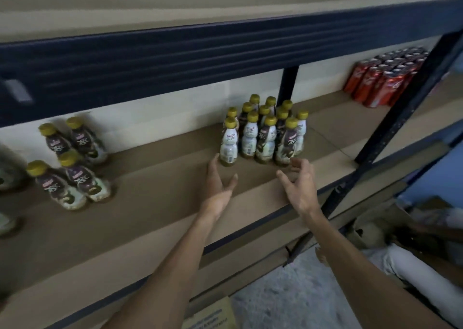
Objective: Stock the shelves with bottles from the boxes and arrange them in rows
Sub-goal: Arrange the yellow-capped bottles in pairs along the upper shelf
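Two empty hands at a shelf (150,191) of bottles.
The left hand (220,182) and right hand (299,182) hover, fingers loosely spread, holding nothing. Just beyond, at 12 o'clock, stands a cluster of twelve bottles (264,138). There are four more bottles (69,159) at 9 o'clock and red cans (383,83), too blurred to count, far at 2 o'clock.

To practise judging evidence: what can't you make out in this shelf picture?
Head view, rear bottles in the middle cluster: hidden by front ones.
Head view, bottles at the left edge: cut off, blurred.
Head view, cardboard box: cut by the bottom edge, print unreadable.
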